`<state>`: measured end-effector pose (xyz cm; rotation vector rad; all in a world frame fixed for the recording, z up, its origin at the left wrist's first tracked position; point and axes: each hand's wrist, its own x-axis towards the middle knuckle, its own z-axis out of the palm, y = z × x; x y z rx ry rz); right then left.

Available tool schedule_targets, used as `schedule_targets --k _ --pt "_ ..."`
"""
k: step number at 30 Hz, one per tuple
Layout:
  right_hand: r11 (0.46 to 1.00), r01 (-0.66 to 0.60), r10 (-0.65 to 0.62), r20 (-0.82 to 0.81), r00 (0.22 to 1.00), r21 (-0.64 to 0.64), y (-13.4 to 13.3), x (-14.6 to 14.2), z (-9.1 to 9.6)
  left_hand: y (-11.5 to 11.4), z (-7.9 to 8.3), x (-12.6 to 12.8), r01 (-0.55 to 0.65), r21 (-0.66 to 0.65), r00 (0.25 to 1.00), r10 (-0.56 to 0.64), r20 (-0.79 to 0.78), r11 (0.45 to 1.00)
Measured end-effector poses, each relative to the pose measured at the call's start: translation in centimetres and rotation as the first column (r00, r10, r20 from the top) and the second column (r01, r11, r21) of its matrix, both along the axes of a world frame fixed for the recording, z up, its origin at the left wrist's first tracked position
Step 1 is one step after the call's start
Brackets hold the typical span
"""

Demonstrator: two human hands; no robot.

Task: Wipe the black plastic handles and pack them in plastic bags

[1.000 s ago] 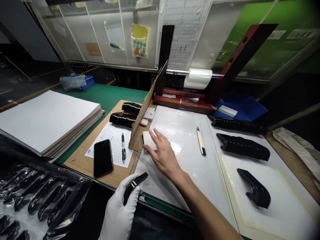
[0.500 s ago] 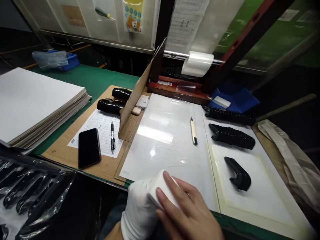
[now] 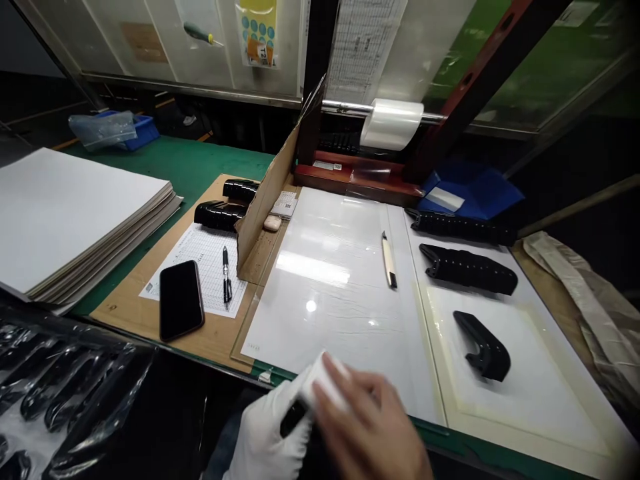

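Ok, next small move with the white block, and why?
Probably rub the white block along the black plastic part. The bare right hand has the block right up against the part, seemingly touching it, and the gloved left hand grips the part clear of the table, so its surface is within the block's reach.

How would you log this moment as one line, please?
left hand: white-gloved, holding black plastic part | right hand: bare, holding white block | nearby: utility knife on glossy board
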<state>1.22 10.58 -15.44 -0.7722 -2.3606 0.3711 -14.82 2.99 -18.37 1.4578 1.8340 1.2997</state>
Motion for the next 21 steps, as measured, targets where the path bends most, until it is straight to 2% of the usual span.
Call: schedule_targets --k 3,5,8,12,15,18,21 --pt "0.997 -0.068 0.068 -0.007 0.998 -0.046 -0.1 -0.3 -0.8 -1.9 -1.7 -0.3 0.061 -0.048 0.998 -0.061 -0.004 0.997" --pt "0.994 -0.106 0.106 -0.018 0.994 -0.028 0.0 -0.4 -1.1 -2.7 -2.7 -0.3 0.05 -0.089 0.999 -0.05 0.003 0.995" --pt "0.997 -0.08 0.081 0.009 0.997 -0.018 0.2 -0.3 -1.5 -3.1 -3.7 0.0 0.014 -0.087 1.0 -0.013 0.011 0.996" --pt "0.987 -0.155 0.155 -0.02 0.988 0.033 0.3 -0.3 -2.0 -2.8 -4.1 0.2 0.016 -0.102 0.998 -0.009 0.062 0.995" --pt "0.993 -0.113 0.112 0.03 0.993 0.034 0.6 -0.1 -2.0 -2.7 -4.3 0.3 0.019 -0.12 0.995 -0.007 0.101 0.993" --pt "0.982 -0.181 0.178 0.052 0.983 0.057 0.7 -0.1 -1.9 -2.8 -4.4 0.4 0.023 -0.132 0.989 -0.003 0.147 0.991" --pt "0.992 -0.111 0.108 0.042 0.993 0.057 0.9 -0.1 -1.9 -2.8 -4.3 0.5 0.012 -0.136 0.988 0.009 0.153 0.991"
